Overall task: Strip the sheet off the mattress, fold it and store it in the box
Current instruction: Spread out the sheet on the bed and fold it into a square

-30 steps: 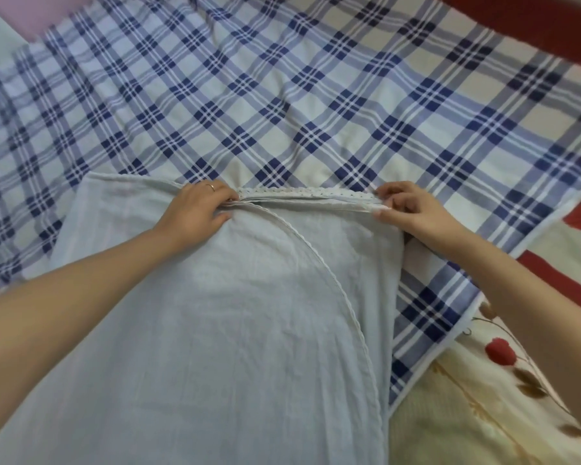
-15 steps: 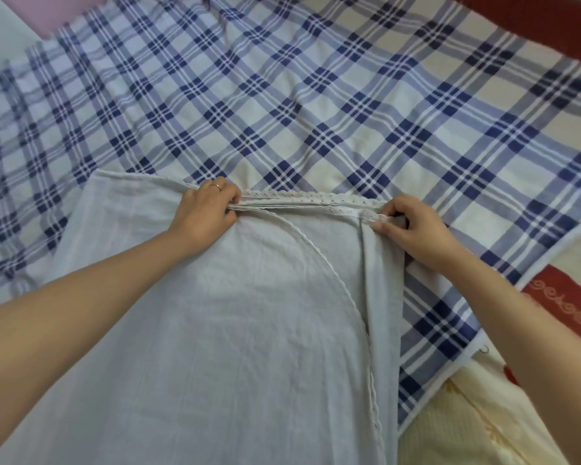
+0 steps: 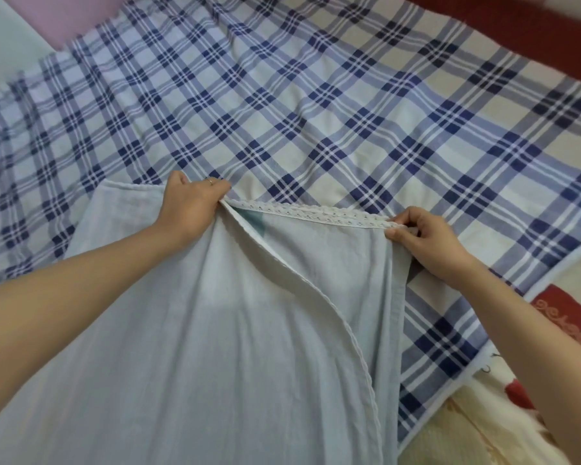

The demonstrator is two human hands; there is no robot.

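A pale blue-white sheet with a lace-trimmed edge lies folded in layers over a blue plaid cloth. My left hand grips the far edge of the sheet at its left end, fingers curled round the fabric. My right hand pinches the lace edge at the right corner. The stretch of edge between my hands is raised a little, and the top layer parts along a curved hem, showing a lower layer. No box is in view.
The blue plaid cloth covers the bed beyond and beside the sheet. A floral cream and red blanket lies at the lower right. A dark red border runs along the top right, and a pink patch shows at top left.
Both hands have lifted the sheet's far edge, and the layers between them have opened up. My right hand has shifted slightly outward with the lace corner.
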